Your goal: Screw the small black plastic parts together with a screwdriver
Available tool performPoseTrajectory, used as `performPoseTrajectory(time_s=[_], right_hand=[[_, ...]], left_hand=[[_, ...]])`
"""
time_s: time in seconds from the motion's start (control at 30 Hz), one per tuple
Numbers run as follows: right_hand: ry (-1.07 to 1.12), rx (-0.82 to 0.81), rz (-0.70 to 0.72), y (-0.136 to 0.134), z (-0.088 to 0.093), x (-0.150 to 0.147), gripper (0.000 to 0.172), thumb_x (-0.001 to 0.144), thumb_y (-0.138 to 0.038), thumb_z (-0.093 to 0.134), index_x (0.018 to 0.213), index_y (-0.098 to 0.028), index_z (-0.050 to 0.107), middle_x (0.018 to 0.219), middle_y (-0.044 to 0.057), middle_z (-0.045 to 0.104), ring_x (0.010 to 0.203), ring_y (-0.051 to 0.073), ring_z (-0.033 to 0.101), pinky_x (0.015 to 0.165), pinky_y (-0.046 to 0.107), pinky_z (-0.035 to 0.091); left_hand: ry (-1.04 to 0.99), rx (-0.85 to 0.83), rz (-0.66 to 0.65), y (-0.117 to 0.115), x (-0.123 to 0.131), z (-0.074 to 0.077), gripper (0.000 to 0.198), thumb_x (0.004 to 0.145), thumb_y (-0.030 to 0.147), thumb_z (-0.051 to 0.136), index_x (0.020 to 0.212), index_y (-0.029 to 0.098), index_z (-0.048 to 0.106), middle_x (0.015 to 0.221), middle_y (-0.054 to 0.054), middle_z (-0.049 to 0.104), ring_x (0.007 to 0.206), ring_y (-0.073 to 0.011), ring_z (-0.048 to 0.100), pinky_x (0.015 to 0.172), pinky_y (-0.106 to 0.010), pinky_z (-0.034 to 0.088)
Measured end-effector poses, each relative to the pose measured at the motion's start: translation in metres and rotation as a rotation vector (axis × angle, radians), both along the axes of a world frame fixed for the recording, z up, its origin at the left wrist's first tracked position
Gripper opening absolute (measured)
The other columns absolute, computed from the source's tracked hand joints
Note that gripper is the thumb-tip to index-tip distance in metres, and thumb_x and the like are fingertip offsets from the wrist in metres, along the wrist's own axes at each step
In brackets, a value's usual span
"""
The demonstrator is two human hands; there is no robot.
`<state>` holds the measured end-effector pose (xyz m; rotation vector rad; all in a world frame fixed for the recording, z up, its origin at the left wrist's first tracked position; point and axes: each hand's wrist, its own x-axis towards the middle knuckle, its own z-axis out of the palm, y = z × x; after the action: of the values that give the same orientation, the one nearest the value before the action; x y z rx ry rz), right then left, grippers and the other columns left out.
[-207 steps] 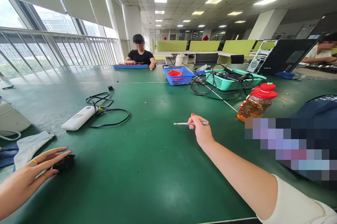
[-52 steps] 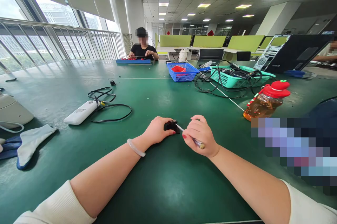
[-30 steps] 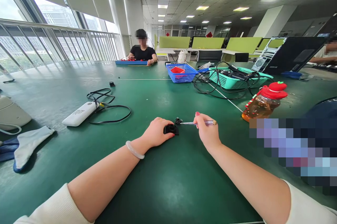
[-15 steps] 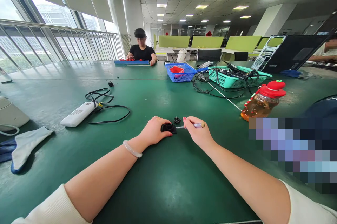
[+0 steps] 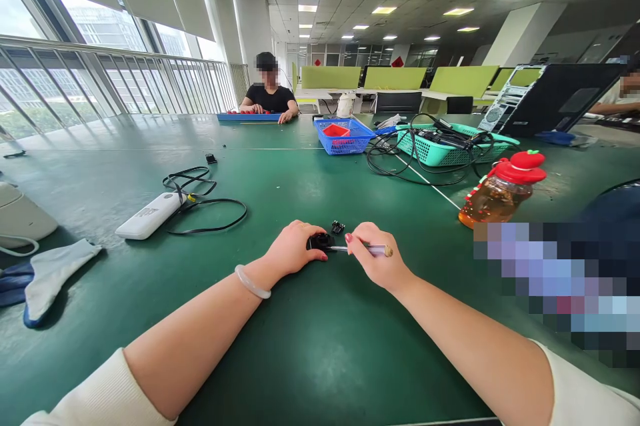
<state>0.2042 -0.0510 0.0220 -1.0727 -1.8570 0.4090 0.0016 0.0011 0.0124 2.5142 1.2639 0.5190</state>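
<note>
On the green tabletop, my left hand is closed around a small black part, its thumb along the near side. What kind of part it is cannot be made out. My right hand grips a screwdriver with a pale, see-through handle, held nearly level. Its thin metal shaft points left, and the tip meets the right side of the black part. Just beyond the shaft lies a little cluster of small black pieces, touched by neither hand.
Left of my hands lie a white power bank with a black cable and a blue-grey glove. To the right stand a red-capped bottle, a green basket of cables and a blue basket. A person sits across the table.
My right hand has shifted slightly, and the screwdriver's handle end has dropped a little toward me. My left hand keeps its hold on the black part.
</note>
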Motion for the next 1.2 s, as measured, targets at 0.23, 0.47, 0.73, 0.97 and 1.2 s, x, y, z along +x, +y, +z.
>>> performPoseTrajectory(time_s=[0.23,0.47,0.73,0.97,1.2], right_hand=[[-0.089,-0.028,0.162,-0.001,-0.001,-0.003,0.038,0.09,-0.046,0.052,0.059,-0.025,0.059,0.057,0.0,0.061,0.062,0.017,0.053,0.079,0.036,0.043],[0.082,0.028,-0.088,0.0,0.001,0.001,0.044,0.09,-0.048,0.05,0.054,-0.025,0.058,0.056,0.002,0.059,0.065,0.019,0.055,0.071,0.034,0.044],[0.071,-0.062,-0.085,0.005,-0.001,0.001,0.042,0.09,-0.045,0.051,0.056,-0.022,0.058,0.051,-0.002,0.05,0.055,0.014,0.047,0.06,0.028,0.038],[0.391,-0.129,-0.223,0.014,-0.004,0.011,0.046,0.085,-0.06,0.054,0.062,-0.021,0.059,0.058,0.0,0.05,0.055,0.014,0.046,0.052,0.027,0.036],[0.366,-0.232,-0.284,0.024,-0.013,0.012,0.045,0.081,-0.062,0.058,0.063,-0.02,0.061,0.055,-0.001,0.047,0.052,0.013,0.041,0.048,0.025,0.031]], left_hand=[[-0.016,-0.007,-0.016,-0.002,0.0,0.001,0.046,0.077,0.047,0.072,0.117,0.025,0.067,0.107,-0.005,0.073,0.099,-0.0266,0.063,0.092,-0.039,0.049],[-0.021,0.002,-0.01,-0.005,0.001,0.002,0.043,0.077,0.041,0.073,0.116,0.025,0.067,0.102,-0.005,0.073,0.096,-0.0257,0.064,0.088,-0.038,0.051],[-0.101,0.022,-0.052,-0.007,0.0,0.003,0.039,0.083,0.038,0.065,0.119,0.022,0.064,0.113,-0.006,0.071,0.104,-0.0246,0.063,0.096,-0.039,0.049],[-0.094,0.159,0.116,-0.009,0.0,0.003,0.039,0.094,0.028,0.045,0.131,0.024,0.058,0.12,-0.01,0.065,0.111,-0.0259,0.056,0.102,-0.044,0.044],[0.14,0.132,0.323,-0.01,-0.001,0.002,0.037,0.093,0.029,0.041,0.112,0.029,0.071,0.108,-0.01,0.065,0.102,-0.0296,0.058,0.095,-0.053,0.041]])
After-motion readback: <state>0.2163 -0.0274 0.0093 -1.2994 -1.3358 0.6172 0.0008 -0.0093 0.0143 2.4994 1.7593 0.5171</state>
